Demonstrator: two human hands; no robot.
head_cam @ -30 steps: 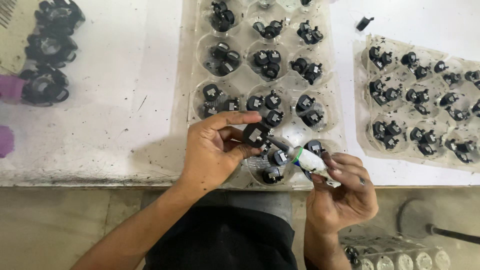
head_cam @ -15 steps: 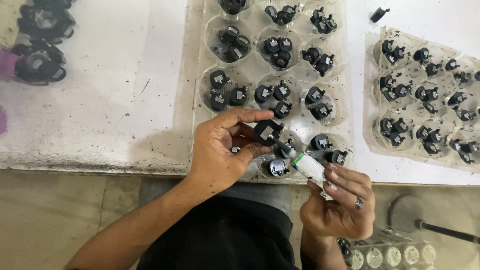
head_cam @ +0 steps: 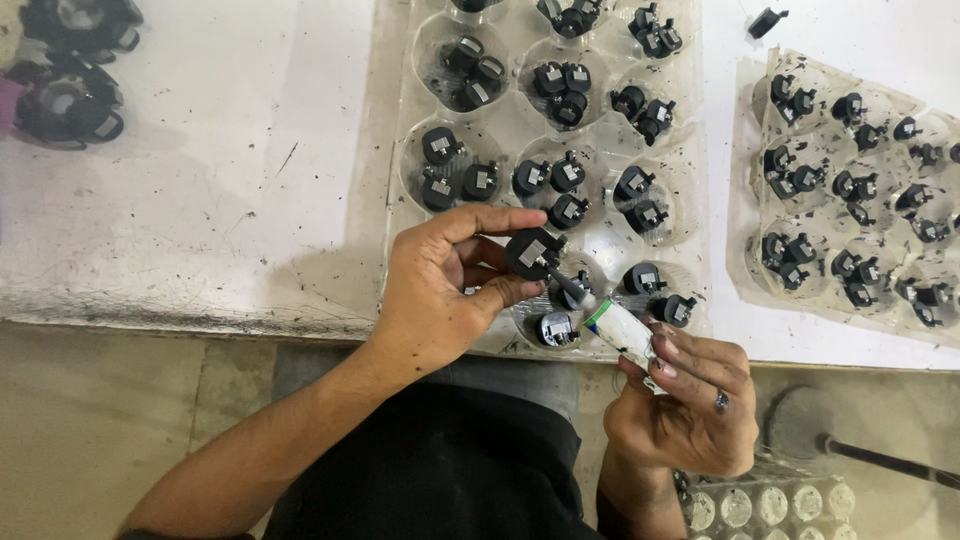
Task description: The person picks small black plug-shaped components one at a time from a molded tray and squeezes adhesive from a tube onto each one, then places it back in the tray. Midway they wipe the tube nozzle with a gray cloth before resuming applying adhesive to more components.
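Note:
My left hand (head_cam: 445, 290) pinches a small round black plastic part (head_cam: 531, 252) between thumb and fingers, above the near edge of a clear plastic tray (head_cam: 400, 215). My right hand (head_cam: 685, 405) grips a small white tube with a green band (head_cam: 620, 328). The tube's dark nozzle points up-left and touches the underside of the held black part. The tray's round pockets hold several similar black parts (head_cam: 560, 185), a few in each pocket.
A second clear tray (head_cam: 745, 240) full of small black parts lies at the right on the white, speckled table (head_cam: 200, 200). Bigger black ring-shaped parts (head_cam: 65, 100) sit at the far left. One loose black piece (head_cam: 767, 21) lies at top right. A clear tray of round pockets (head_cam: 760, 505) is below my right hand.
The tube in my right hand has moved up-left until its nozzle meets the black part. My left hand keeps holding the part in nearly the same place.

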